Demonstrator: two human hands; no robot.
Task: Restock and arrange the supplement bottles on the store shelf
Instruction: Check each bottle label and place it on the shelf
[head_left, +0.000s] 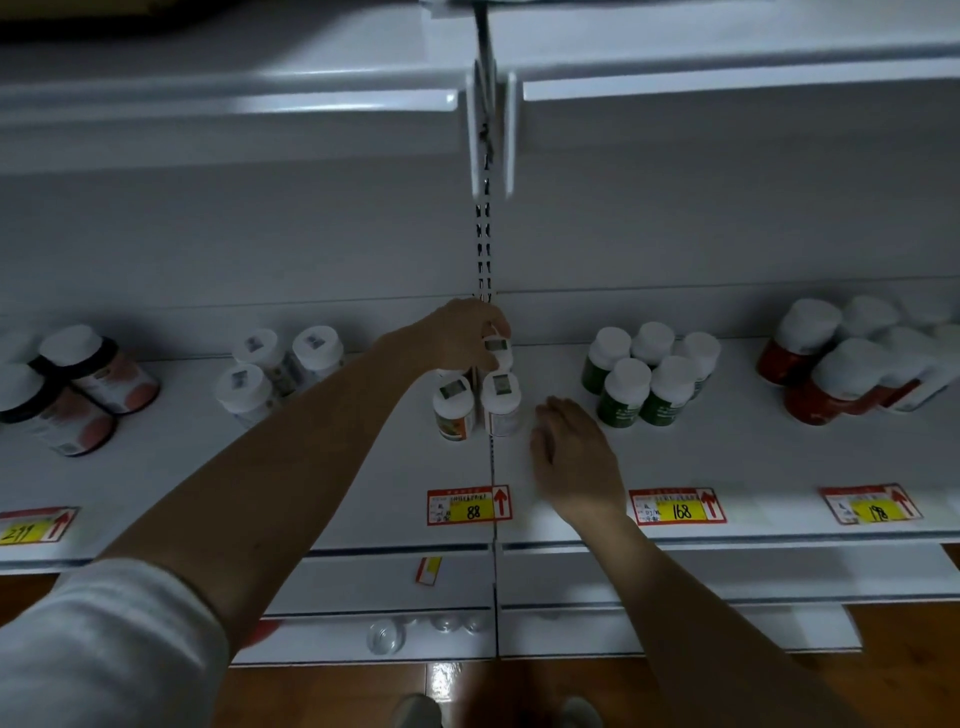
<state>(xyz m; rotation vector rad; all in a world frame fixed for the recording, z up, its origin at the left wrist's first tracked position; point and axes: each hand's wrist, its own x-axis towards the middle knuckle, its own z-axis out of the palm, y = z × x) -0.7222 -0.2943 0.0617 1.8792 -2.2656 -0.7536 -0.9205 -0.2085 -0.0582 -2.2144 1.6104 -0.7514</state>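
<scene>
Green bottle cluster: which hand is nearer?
Right. The right hand lies open on the shelf just left of the green bottles; the left hand is farther left, gripping a white-capped bottle.

Dim feed, cool grey cast. I see light falling from above — a bright strip on the upper shelf edge (223, 101), deep shadow beneath it. Glare patch on the wooden floor (447, 678). Wide-angle bowing at the edges — red bottles (831, 364) soft, smeared.
</scene>
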